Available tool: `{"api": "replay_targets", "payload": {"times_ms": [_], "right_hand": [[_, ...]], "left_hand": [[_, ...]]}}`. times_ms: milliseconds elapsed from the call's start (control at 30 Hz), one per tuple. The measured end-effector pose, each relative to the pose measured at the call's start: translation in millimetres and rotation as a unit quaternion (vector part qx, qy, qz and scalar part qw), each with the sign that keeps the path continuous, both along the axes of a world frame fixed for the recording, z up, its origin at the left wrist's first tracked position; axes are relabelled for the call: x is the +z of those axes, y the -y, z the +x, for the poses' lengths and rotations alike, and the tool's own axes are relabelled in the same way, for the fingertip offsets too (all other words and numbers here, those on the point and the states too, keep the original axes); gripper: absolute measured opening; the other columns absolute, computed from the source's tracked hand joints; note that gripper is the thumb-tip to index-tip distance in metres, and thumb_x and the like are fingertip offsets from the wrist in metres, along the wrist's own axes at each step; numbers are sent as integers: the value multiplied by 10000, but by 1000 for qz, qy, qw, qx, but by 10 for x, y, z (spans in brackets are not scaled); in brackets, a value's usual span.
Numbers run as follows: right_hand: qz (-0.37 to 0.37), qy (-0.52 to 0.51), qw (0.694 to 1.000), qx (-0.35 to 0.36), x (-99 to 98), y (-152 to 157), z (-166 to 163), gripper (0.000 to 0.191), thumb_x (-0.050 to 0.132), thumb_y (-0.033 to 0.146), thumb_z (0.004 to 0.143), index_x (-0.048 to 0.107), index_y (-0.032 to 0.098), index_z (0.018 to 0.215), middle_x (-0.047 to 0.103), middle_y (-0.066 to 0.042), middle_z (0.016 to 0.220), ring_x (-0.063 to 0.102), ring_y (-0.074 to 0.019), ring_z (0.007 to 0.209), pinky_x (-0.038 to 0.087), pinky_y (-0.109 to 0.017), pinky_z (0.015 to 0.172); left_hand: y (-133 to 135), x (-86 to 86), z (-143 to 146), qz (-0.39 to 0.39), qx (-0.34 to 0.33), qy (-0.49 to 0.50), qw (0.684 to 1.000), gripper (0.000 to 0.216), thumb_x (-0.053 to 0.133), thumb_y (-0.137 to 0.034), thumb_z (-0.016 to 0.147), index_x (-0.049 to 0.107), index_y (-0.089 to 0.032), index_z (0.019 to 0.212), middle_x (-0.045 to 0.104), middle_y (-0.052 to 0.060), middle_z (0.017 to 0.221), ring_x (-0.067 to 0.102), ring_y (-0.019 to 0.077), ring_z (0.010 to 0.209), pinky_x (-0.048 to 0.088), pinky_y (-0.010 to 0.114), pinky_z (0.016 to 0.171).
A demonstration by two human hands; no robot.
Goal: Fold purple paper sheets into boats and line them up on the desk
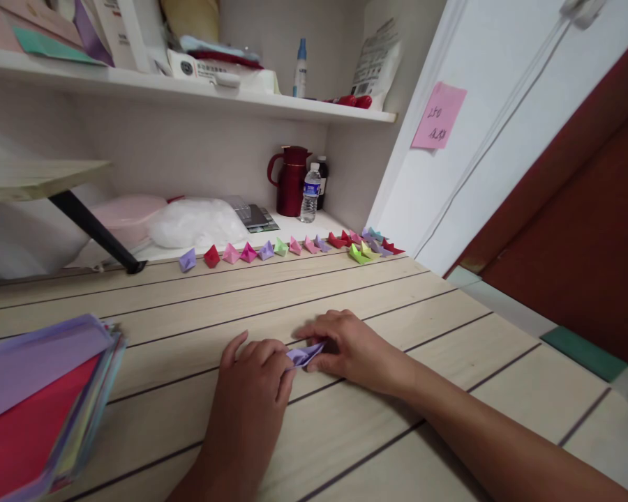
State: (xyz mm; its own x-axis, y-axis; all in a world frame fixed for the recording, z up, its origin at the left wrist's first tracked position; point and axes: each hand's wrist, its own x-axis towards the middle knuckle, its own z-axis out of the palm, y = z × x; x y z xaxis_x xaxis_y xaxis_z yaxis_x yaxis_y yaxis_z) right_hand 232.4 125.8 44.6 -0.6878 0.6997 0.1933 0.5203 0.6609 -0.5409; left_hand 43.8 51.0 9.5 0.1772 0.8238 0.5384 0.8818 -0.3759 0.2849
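Pinching folded purple paper (pixel 303 356) with curled right hand (pixel 352 350), apparently gripping its left end under palm-down left hand (pixel 256 382)!

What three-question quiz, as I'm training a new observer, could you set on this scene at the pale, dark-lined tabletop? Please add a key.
1. What do the bare left hand and the bare right hand both touch?

2. True or false: in the picture, the clear plastic bottle with a blue label stands to the right of the glossy dark red jug.

3. Where does the flat stack of coloured sheets lie?
A) Left of the left hand
B) Beside the jug
C) Between the hands

Key: 1. A small, folded piece of purple paper; 2. True; 3. A
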Motion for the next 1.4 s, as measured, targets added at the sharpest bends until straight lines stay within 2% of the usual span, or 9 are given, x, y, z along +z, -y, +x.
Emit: {"api": "replay_targets", "payload": {"times_ms": [100,300,500,700,967,1067,1200,1267,1400], "right_hand": [[-17,-14,1000,-1,-9,-4,-10,220,830,214,763,743,217,964,730,-5,859,627,-174,815,437,-276,760],[-17,-47,999,-15,-55,-7,-31,191,823,108,715,717,202,843,675,24,775,576,-138,732,408,-238,686],[-18,-52,998,0,-51,8,-46,147,793,107,749,695,202,802,633,33,727,559,-132,705,404,-248,700],[-8,-65,998,15,-69,18,-42,163,777,85,764,666,204,758,634,34,723,565,-143,744,409,-264,743],[-72,-106,992,19,-48,1,-21,147,810,239,797,733,195,914,649,21,729,593,-132,687,451,-229,645],[-83,-90,993,6,-28,14,-24,69,773,238,832,733,182,832,650,20,712,593,-124,664,448,-221,622],[-48,-21,998,-34,-39,23,-47,104,746,203,842,709,190,746,666,14,726,604,-138,716,432,-236,650],[-25,-7,999,-46,-70,10,-63,99,764,197,820,700,202,744,670,4,768,605,-169,813,422,-273,733],[5,14,998,-63,-137,-26,-88,146,788,275,802,670,202,756,619,-19,832,564,-210,893,385,-327,802]], "left_hand": [[3,0,-1,14,-3,0,1000,194,611,-62,810,630,-253,789,714,-58,896,683,167,855,329,477,1024],[4,12,2,40,-3,3,999,184,611,-81,833,581,-253,895,711,-60,880,681,161,836,314,456,1036],[-2,-3,11,43,7,13,999,402,617,-82,826,524,-244,1181,721,-36,905,689,161,825,323,456,1049],[-2,17,-6,-8,6,22,1000,155,595,-122,848,629,-271,818,691,-78,785,667,153,793,337,462,1021],[-4,61,1,-68,24,59,996,166,595,-129,827,640,-266,746,688,-79,754,660,149,781,342,487,1035],[-23,87,-10,-92,32,73,993,151,614,-151,809,660,-271,729,700,-76,743,659,149,754,355,501,1039],[-69,122,-45,-132,41,85,987,147,626,-212,787,668,-267,658,685,-68,640,628,141,619,486,389,804],[-79,143,-51,-144,44,80,985,159,603,-217,795,669,-266,658,684,-61,630,622,140,601,472,330,673],[-56,182,-72,-137,73,45,987,155,605,-253,815,626,-256,661,678,-47,616,610,163,589,419,321,629]]}}
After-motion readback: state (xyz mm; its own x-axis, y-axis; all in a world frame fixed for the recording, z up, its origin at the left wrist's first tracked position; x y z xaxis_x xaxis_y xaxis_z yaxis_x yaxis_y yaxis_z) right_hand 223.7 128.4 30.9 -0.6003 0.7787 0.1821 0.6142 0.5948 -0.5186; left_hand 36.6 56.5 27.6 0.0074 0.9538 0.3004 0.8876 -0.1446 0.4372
